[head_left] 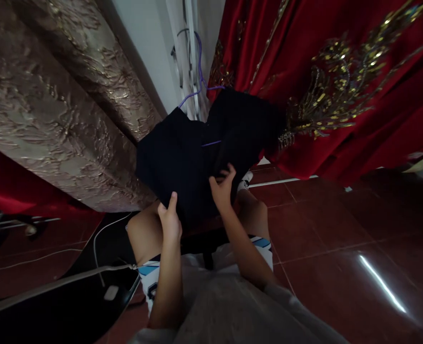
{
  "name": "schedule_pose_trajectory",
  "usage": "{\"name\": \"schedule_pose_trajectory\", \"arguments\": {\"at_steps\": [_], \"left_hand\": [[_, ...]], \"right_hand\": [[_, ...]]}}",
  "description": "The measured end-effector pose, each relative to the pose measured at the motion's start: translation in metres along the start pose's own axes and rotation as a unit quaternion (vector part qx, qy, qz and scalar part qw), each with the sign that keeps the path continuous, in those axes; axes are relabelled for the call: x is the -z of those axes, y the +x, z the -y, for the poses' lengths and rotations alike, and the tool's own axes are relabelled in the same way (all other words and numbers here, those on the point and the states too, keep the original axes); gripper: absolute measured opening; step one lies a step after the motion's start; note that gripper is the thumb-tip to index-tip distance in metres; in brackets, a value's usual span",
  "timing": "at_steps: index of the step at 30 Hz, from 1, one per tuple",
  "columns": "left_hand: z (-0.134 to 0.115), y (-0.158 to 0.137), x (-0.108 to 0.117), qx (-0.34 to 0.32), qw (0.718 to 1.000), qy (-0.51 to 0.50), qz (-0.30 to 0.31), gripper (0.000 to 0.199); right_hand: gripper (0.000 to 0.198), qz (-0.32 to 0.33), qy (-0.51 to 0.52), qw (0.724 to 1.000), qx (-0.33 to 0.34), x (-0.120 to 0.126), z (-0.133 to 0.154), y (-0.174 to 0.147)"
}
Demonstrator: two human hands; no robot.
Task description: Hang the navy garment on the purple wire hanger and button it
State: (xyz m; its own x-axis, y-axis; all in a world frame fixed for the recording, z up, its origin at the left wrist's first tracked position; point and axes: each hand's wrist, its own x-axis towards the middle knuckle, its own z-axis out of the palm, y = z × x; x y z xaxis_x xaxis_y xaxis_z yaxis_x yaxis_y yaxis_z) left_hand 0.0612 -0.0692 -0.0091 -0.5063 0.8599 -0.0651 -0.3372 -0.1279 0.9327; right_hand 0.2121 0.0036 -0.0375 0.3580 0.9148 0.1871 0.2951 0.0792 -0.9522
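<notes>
A dark garment [183, 157], black or navy, hangs in front of me on a purple hanger [200, 62]. The hanger's lower bar shows through a gap in the cloth, and its hook is up by a white pole. My left hand [170, 222] grips the garment's lower left edge, thumb on top and the other fingers hidden beneath. Over the cloth's lower right part lies my right hand [223, 188], with thumb and fingers apart, touching the surface. The garment's exact kind cannot be made out in this dim light.
A patterned beige-gold curtain [71, 110] hangs at left. Red cloth with gold sequins [333, 95] hangs at right. White poles [192, 52] stand behind the hanger. A black surface [71, 306] with a cable lies at lower left. The floor [315, 239] is red tile.
</notes>
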Motion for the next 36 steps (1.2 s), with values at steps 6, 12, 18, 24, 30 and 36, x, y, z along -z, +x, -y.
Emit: {"name": "schedule_pose_trajectory", "arguments": {"at_steps": [6,12,18,24,30,36], "left_hand": [[0.012,-0.021,-0.004,-0.219,0.964,0.148,-0.034,0.053],[0.015,-0.034,-0.02,-0.124,0.951,0.176,0.222,0.011],[0.022,-0.029,-0.02,-0.188,0.948,0.181,0.182,0.005],[0.051,-0.011,-0.034,-0.237,0.928,0.238,0.162,0.01],[0.004,0.029,-0.059,-0.239,0.849,0.311,0.354,0.01],[-0.099,0.065,-0.106,-0.441,0.812,0.219,0.312,0.025]], "right_hand": [[0.055,0.149,0.053,0.987,-0.037,-0.012,-0.034,-0.046],[0.056,0.161,0.135,0.976,-0.046,0.021,0.021,-0.059],[0.037,0.235,0.254,0.93,-0.124,0.046,0.05,-0.057],[0.037,0.175,0.284,0.941,-0.06,0.037,0.114,0.02],[0.049,0.073,0.309,0.945,0.08,0.029,0.165,0.06],[0.041,0.119,0.246,0.955,0.115,0.045,0.156,0.045]]}}
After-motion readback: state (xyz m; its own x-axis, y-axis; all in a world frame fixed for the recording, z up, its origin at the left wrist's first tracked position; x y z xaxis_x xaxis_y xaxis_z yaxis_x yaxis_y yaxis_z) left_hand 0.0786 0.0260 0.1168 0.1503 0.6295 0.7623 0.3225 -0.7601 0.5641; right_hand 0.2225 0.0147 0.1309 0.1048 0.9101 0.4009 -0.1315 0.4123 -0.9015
